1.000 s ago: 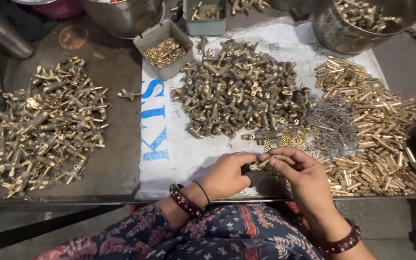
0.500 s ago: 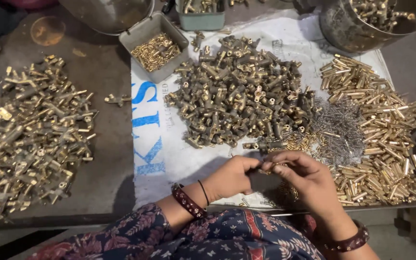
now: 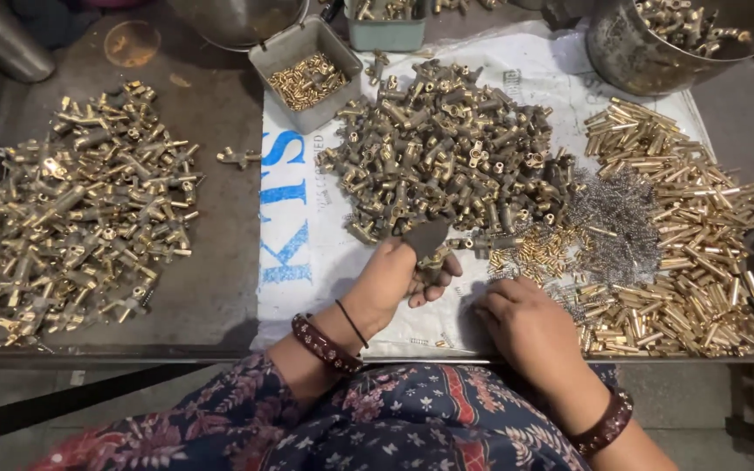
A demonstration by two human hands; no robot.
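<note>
Holding a brass fitting (image 3: 434,259) in a closed grip, left hand (image 3: 394,279) sits at 10 o'clock of right hand (image 3: 530,327), whose grip rests curled, empty, beside small brass pins (image 3: 538,253) at 12 o'clock.

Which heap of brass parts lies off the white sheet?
The far-left heap of brass fittings, lying on bare dark table; the other heaps rest on the white sheet.

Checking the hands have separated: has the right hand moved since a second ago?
Yes. The right hand has left the left hand and dropped toward the near table edge, now lying flat on the white sack beside the small brass pins.
</note>
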